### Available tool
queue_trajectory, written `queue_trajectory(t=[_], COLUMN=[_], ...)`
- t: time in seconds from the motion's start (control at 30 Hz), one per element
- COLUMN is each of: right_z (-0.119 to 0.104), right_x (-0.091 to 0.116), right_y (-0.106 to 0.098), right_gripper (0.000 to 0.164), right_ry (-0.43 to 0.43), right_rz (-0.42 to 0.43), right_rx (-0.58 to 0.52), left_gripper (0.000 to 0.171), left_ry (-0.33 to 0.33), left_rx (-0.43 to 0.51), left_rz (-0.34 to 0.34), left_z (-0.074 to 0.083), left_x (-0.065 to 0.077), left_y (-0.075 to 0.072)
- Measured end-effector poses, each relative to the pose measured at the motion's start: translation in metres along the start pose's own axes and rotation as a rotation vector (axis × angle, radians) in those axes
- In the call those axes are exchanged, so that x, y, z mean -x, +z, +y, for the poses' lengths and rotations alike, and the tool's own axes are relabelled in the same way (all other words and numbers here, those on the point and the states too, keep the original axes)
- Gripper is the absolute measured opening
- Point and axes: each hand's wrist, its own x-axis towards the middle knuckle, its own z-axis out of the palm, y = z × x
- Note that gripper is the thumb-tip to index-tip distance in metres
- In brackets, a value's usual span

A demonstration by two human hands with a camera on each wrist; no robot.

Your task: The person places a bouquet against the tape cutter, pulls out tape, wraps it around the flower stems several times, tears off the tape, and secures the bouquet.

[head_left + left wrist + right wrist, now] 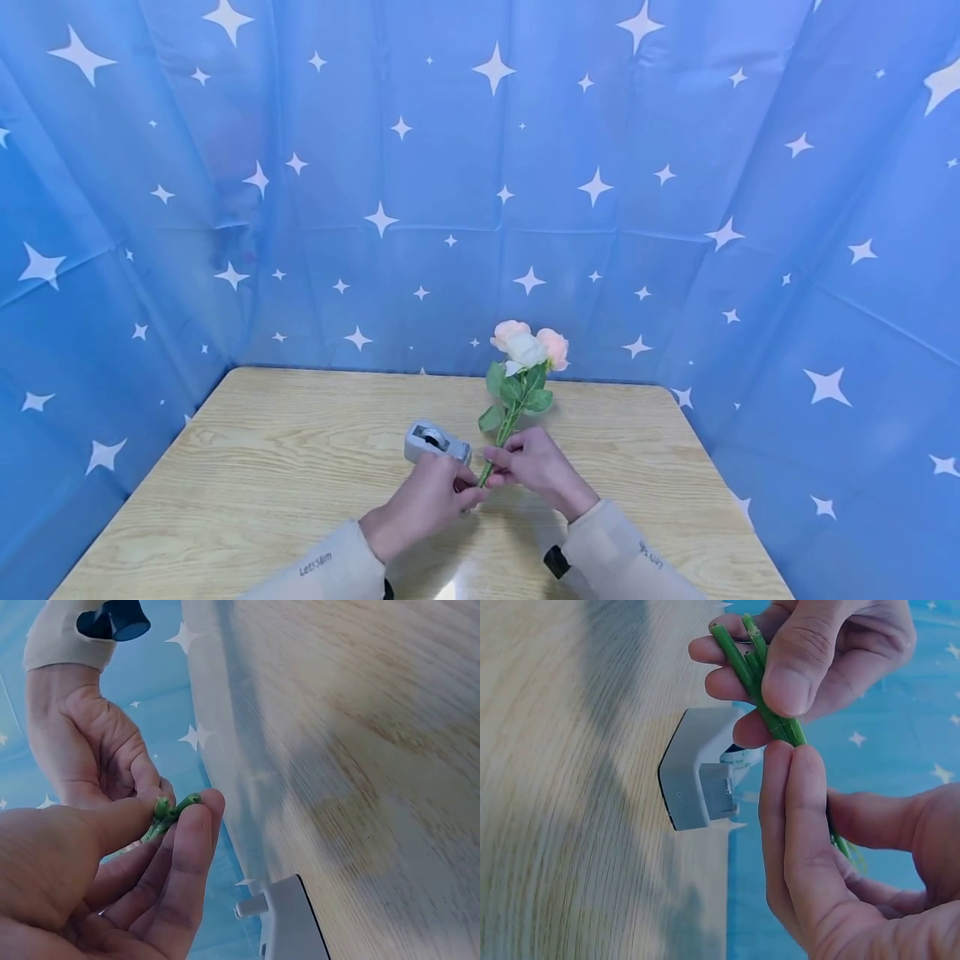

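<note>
A small bunch of roses (527,350), pink and white with green leaves (512,390), tilts up and away over the table. Low on the bunch, my left hand (426,502) pinches the cut ends of the green stems (739,664) between thumb and fingers. Just above it, my right hand (542,468) grips the same stems, its fingertips right by the left thumb in the right wrist view. In the left wrist view the stem ends (166,813) poke out past the left fingertips.
A grey tape dispenser (413,444) with a roll of tape (742,756) stands on the wood-grain table (285,467), just beyond my left hand. Blue curtains (450,167) with white stars hang behind the table and along both sides.
</note>
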Motion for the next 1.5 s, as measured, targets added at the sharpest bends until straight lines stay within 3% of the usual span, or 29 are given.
queue_trajectory(t=[0.33,0.47,1.03,1.5], right_z=[0.006,0.009,0.015,0.004], right_x=[-0.003,-0.005,-0.007,-0.004], right_y=[-0.006,-0.008,-0.009,-0.006], right_gripper=[0.028,0.027,0.028,0.030], right_ry=[-0.003,0.001,-0.013,0.003], right_rz=[-0.071,-0.085,-0.102,0.030], right_rx=[-0.088,-0.113,-0.138,-0.162], left_gripper=[0.019,0.017,0.011,0.011], left_ry=[-0.169,-0.210,-0.220,-0.122], left_rx=[0.320,0.371,0.257,0.105], left_rz=[-0.103,-0.107,-0.061,0.053], left_z=[-0.009,-0.009,-0.002,0.000], left_x=[-0.001,-0.001,-0.002,-0.004], left_y=[-0.008,-0.008,-0.001,0.007])
